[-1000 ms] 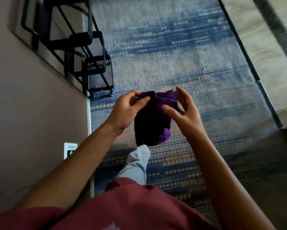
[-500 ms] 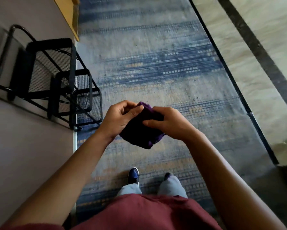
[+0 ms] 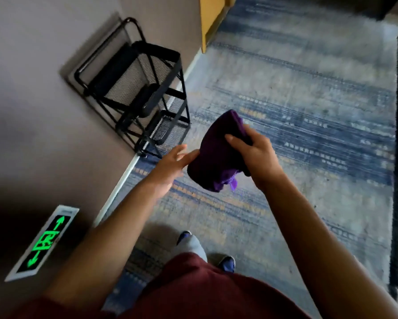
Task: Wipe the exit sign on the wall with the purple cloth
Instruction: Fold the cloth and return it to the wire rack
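Well above the exit sign (image 3: 42, 242) and apart from it, the purple cloth (image 3: 218, 155) hangs bunched in the right hand (image 3: 254, 155), fingers curled round its upper part; it looks soft, light and limp (best held bunched, as now). Left hand (image 3: 172, 162) has fingers straight, tips touching the cloth's edge. Beyond the sign, the black wire rack (image 3: 142, 97) stands against the wall, and open carpet (image 3: 308, 111) gives room.

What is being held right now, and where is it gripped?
The purple cloth, bunched; the right hand grips its upper right side. The left hand is open beside it.

Carpeted building corridor: low lit exit sign (image 3: 44, 242), patterned runner (image 3: 308, 116).
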`<action>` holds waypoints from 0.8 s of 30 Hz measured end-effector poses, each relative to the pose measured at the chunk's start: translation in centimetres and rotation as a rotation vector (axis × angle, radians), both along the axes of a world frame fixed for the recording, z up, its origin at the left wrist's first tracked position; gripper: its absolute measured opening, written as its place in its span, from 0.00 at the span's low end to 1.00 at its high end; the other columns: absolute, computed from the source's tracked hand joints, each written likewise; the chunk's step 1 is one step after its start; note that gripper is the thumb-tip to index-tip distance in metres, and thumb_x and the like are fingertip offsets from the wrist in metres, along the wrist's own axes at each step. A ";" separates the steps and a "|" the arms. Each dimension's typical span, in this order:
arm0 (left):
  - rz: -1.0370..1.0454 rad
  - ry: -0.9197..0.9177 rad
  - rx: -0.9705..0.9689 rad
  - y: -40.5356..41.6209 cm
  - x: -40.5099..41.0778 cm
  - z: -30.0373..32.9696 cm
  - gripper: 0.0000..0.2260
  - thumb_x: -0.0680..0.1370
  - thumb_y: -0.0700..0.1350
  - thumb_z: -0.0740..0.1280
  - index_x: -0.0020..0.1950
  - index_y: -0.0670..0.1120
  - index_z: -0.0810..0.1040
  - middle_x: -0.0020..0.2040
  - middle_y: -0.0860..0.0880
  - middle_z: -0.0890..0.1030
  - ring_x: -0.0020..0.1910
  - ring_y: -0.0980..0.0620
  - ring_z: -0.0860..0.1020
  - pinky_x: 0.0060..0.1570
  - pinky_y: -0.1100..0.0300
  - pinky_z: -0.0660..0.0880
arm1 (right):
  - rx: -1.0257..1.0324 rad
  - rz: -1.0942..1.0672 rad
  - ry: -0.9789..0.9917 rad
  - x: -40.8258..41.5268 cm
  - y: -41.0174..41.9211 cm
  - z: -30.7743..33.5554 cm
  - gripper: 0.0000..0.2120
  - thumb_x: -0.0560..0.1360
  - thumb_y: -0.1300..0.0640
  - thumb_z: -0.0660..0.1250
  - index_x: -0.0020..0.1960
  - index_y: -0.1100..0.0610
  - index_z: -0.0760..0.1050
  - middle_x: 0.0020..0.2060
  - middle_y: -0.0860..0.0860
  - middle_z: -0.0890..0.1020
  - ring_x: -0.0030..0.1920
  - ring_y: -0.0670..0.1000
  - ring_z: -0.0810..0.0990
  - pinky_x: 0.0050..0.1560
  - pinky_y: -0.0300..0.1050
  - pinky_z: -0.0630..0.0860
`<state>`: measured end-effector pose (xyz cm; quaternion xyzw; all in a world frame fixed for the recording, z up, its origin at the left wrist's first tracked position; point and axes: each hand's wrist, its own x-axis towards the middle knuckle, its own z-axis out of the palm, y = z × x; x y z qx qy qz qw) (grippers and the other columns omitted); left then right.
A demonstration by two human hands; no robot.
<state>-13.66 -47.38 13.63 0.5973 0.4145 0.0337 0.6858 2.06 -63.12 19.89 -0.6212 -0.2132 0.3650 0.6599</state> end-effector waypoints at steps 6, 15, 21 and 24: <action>0.013 -0.338 -0.481 1.2 2.7 -1.8 0.26 0.83 0.66 0.54 0.76 0.57 0.72 0.76 0.50 0.72 0.77 0.48 0.68 0.78 0.41 0.59 | 0.114 0.009 0.345 4.1 4.7 -0.2 0.09 0.77 0.57 0.71 0.56 0.52 0.84 0.54 0.57 0.86 0.54 0.57 0.86 0.49 0.49 0.82; 0.385 -0.532 -0.303 12.4 6.1 -1.9 0.20 0.77 0.44 0.74 0.68 0.44 0.77 0.66 0.41 0.81 0.65 0.44 0.80 0.64 0.51 0.76 | 0.031 0.027 0.329 9.3 16.7 -2.4 0.07 0.80 0.60 0.67 0.57 0.59 0.81 0.48 0.57 0.86 0.47 0.56 0.86 0.42 0.49 0.82; 0.610 -0.430 -0.144 22.1 9.0 -1.3 0.22 0.81 0.36 0.67 0.74 0.40 0.69 0.65 0.39 0.80 0.63 0.42 0.80 0.68 0.44 0.75 | -0.100 -0.024 0.163 13.4 28.2 -4.9 0.27 0.77 0.61 0.71 0.70 0.38 0.73 0.62 0.48 0.81 0.56 0.52 0.85 0.54 0.54 0.83; 0.675 -0.406 -0.044 26.1 9.4 -0.8 0.35 0.81 0.33 0.66 0.83 0.53 0.55 0.73 0.41 0.72 0.68 0.45 0.76 0.71 0.42 0.71 | -0.128 0.086 -0.023 14.8 33.2 -5.6 0.31 0.77 0.62 0.69 0.72 0.35 0.69 0.63 0.44 0.79 0.61 0.50 0.82 0.62 0.54 0.80</action>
